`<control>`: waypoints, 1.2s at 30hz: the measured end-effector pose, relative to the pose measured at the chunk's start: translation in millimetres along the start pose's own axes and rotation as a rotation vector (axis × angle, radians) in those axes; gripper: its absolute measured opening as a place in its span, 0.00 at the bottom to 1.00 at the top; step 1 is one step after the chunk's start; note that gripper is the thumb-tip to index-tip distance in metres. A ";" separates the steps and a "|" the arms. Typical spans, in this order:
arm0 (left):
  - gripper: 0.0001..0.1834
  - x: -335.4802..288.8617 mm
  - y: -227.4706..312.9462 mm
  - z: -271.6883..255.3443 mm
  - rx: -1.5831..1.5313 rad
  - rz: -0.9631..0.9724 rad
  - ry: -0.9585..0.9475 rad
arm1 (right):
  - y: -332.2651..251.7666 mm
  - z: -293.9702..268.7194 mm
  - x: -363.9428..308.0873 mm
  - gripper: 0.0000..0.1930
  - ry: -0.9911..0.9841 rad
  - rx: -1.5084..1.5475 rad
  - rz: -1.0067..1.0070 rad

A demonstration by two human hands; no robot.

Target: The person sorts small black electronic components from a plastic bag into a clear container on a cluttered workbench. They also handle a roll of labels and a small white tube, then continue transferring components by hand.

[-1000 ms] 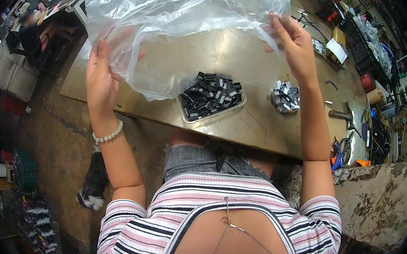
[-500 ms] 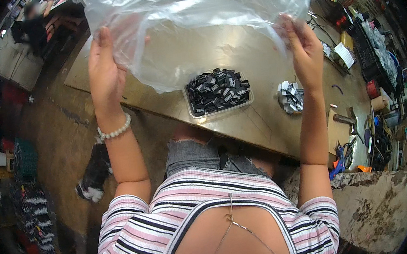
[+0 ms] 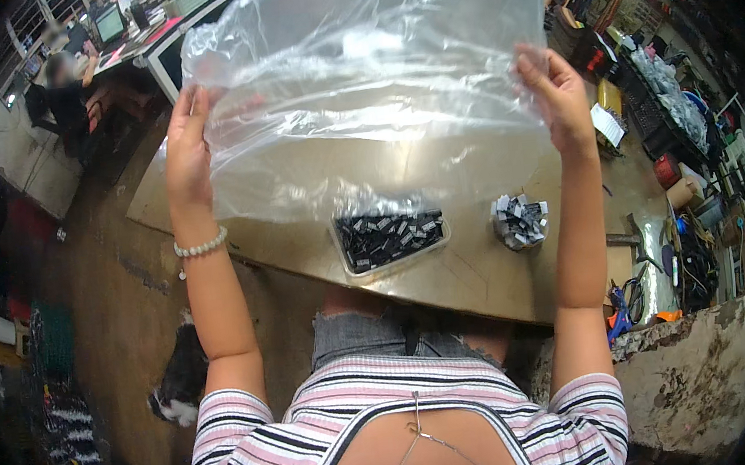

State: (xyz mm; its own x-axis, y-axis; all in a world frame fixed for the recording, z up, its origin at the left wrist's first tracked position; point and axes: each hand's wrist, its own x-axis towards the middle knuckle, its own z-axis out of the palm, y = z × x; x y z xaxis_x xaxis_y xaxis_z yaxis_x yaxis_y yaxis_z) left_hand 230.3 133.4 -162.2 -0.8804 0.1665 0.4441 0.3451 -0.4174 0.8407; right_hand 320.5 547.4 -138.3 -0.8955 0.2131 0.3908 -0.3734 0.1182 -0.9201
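I hold a large clear plastic bag (image 3: 367,81) stretched out in front of me above the table. My left hand (image 3: 188,152) grips its left edge and my right hand (image 3: 554,98) grips its right edge. A white bead bracelet (image 3: 201,246) sits on my left wrist. Below the bag, a clear shallow tray (image 3: 354,270) of several small black parts rests on the brown table (image 3: 475,276). Right of the tray stands a small container (image 3: 519,221) of silver-grey parts.
The table's near edge runs diagonally above my knees. A cluttered bench with tools, cables and a roll (image 3: 663,267) lies at the right. Another person (image 3: 63,96) sits at a desk with screens at far upper left. A black-and-white animal (image 3: 176,386) lies on the floor at left.
Both hands have lifted the bag higher and spread it wider, so it now covers more of the table top. The tray and container have stayed put.
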 end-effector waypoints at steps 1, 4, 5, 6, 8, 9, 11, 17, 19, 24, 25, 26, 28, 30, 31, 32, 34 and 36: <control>0.17 -0.1 -5.6 -2.1 -0.019 -0.083 0.073 | 2.5 -0.4 -3.8 0.20 -0.014 0.027 0.046; 0.18 -10.1 -20.3 2.6 -0.197 -0.128 0.008 | 9.3 -3.2 -19.1 0.25 -0.047 0.037 0.069; 0.18 -14.7 -23.0 6.9 -0.237 -0.167 0.027 | 11.9 -4.0 -22.9 0.26 -0.049 0.048 0.072; 0.20 -20.8 -24.5 12.3 -0.240 -0.174 0.031 | 14.1 -4.6 -26.1 0.27 -0.066 0.070 0.052; 0.20 -30.1 -22.7 26.1 -0.243 -0.185 0.015 | 14.5 -4.5 -32.3 0.26 0.000 -0.024 0.073; 0.21 -34.3 -20.5 34.5 -0.239 -0.190 0.012 | 11.7 -2.7 -36.6 0.26 0.042 -0.060 0.064; 0.22 -45.3 -15.0 54.0 -0.148 -0.132 0.032 | 4.7 13.2 -47.7 0.26 0.097 -0.186 -0.121; 0.21 -86.3 -32.1 137.4 -0.070 0.033 -0.024 | -26.4 123.2 -107.8 0.36 -0.096 -0.862 -0.490; 0.19 -91.3 -37.4 149.4 -0.069 -0.050 -0.009 | -29.5 153.4 -117.1 0.37 -0.228 -0.617 -0.371; 0.14 -93.3 -32.2 152.0 -0.113 -0.251 0.053 | -68.6 88.3 -175.6 0.34 -0.664 -0.583 -0.551; 0.13 -97.9 -29.2 152.4 -0.088 -0.281 0.000 | -81.1 73.4 -193.7 0.31 -0.557 -0.498 -0.443; 0.13 -108.0 -28.4 157.0 -0.036 -0.308 -0.115 | -89.0 66.3 -208.7 0.29 -0.314 -0.595 -0.507; 0.14 -132.4 -29.3 169.5 0.085 -0.356 -0.443 | -98.9 56.9 -225.5 0.28 0.081 -1.012 -0.658; 0.15 -147.6 -36.9 184.3 0.091 -0.357 -0.843 | -108.1 48.5 -235.4 0.37 0.156 -1.502 -0.518; 0.16 -154.0 -42.7 192.8 0.025 -0.318 -1.019 | -111.4 41.5 -238.7 0.40 0.148 -1.427 -0.413; 0.16 -156.8 -49.0 199.5 -0.033 -0.436 -1.076 | -113.0 31.9 -241.1 0.44 0.141 -1.360 -0.304; 0.16 -160.0 -63.7 213.9 -0.157 -0.607 -1.175 | -111.2 3.6 -248.7 0.54 0.064 -1.067 -0.137; 0.16 -161.8 -75.7 228.0 -0.136 -0.610 -1.410 | -97.7 -32.4 -254.8 0.53 -0.063 -0.725 0.126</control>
State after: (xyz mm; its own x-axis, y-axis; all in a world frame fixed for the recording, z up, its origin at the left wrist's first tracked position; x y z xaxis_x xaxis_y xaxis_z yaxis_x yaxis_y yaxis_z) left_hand 420.9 341.7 -227.0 0.1669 0.9850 0.0434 -0.0411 -0.0370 0.9985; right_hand 593.0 513.1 -147.1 -0.9414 0.2136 0.2610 -0.0328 0.7123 -0.7011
